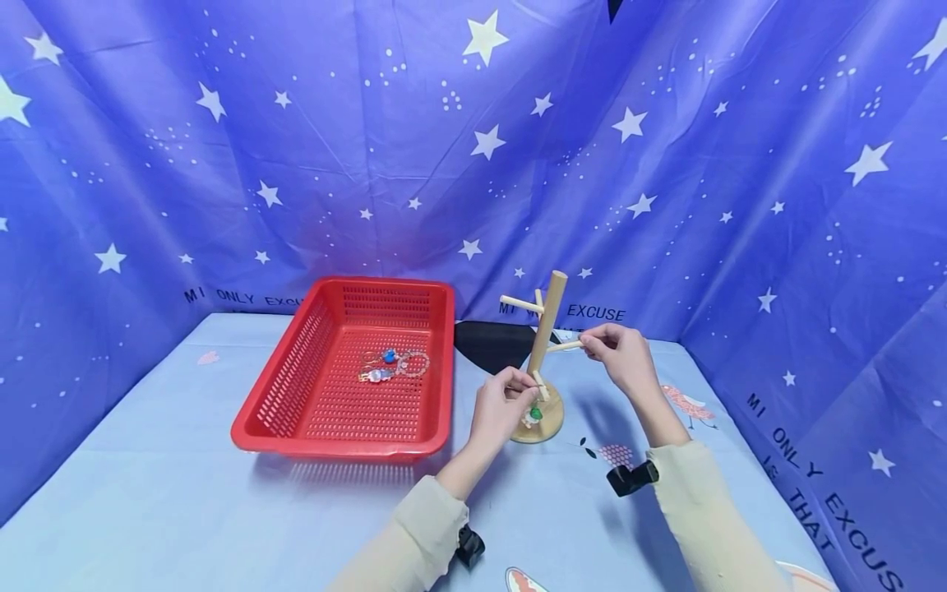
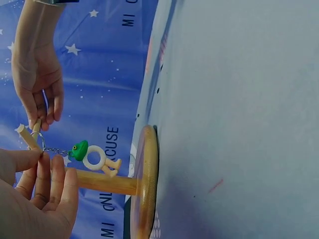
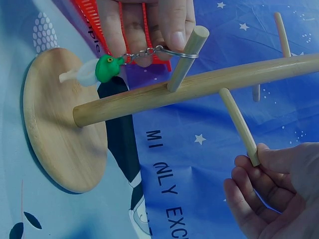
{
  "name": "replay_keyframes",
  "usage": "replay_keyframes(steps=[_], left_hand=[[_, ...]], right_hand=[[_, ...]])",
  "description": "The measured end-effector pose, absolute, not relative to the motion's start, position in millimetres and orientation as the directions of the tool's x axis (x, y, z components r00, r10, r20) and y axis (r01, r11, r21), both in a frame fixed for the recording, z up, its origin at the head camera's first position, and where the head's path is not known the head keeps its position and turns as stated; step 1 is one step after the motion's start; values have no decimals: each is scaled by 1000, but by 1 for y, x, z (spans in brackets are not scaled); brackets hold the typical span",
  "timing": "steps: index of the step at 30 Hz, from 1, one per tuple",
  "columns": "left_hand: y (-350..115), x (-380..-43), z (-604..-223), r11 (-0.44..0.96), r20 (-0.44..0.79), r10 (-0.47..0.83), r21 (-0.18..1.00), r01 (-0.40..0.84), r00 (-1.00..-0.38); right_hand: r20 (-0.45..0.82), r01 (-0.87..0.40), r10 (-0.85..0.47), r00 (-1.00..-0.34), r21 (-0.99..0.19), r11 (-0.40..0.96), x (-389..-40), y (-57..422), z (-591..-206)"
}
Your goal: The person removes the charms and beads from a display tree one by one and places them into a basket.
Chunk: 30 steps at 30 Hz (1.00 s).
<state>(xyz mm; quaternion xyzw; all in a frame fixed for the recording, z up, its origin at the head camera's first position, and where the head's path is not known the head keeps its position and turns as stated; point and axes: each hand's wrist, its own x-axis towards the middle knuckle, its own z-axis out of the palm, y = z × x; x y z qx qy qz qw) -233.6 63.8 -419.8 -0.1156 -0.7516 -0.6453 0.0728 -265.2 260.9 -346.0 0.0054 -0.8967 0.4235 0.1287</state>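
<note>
A wooden peg stand (image 1: 547, 325) with a round base (image 3: 75, 159) stands upright on the table. My left hand (image 1: 503, 407) pinches the metal ring of a keychain (image 3: 107, 68), and the ring is around a lower peg (image 3: 188, 57) near its tip. From the ring's chain hangs a green-headed figure with a white round body (image 2: 93, 157). On the right side of the stand, my right hand (image 1: 623, 353) pinches the end of another peg (image 3: 241, 124) between thumb and fingers.
Left of the stand sits a red plastic basket (image 1: 446, 395) with several keychains (image 1: 388, 366) on its bottom. A blue star-patterned curtain (image 1: 414, 148) rises behind and beside the pale blue tablecloth (image 1: 148, 493). Two upper pegs (image 1: 521, 303) stick out from the post.
</note>
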Motion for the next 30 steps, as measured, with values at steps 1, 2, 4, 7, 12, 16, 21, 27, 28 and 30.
replay_keyframes(steps=[1,2,4,7,12,16,21,27,28,30], left_hand=[[64,-233,-420,142,262,81,952,271,-962],[63,-232,-420,143,264,83,951,273,-961],[63,-231,-419,148,260,86,951,270,-962],[63,-229,-419,152,255,91,952,266,-963],[62,-228,-418,145,249,96,954,261,-964],[62,-227,-418,135,254,101,954,267,-962],[60,-225,-417,134,262,109,952,275,-959],[58,-221,-412,133,268,126,950,284,-955],[58,-221,-411,133,270,128,949,286,-954],[57,-219,-409,135,268,131,949,285,-954]], right_hand=[[235,-118,99,-967,-757,642,-265,261,-346],[234,-117,99,-967,-757,643,-266,261,-346],[232,-114,101,-968,-756,644,-266,261,-347],[228,-108,105,-968,-756,645,-265,261,-346],[222,-99,109,-969,-754,649,-264,261,-346],[215,-95,108,-971,-754,650,-263,261,-346],[207,-89,111,-972,-762,642,-264,261,-346],[207,-81,116,-971,-749,658,-265,261,-346],[207,-80,116,-971,-747,660,-265,261,-346],[210,-85,114,-971,-749,657,-265,262,-346]])
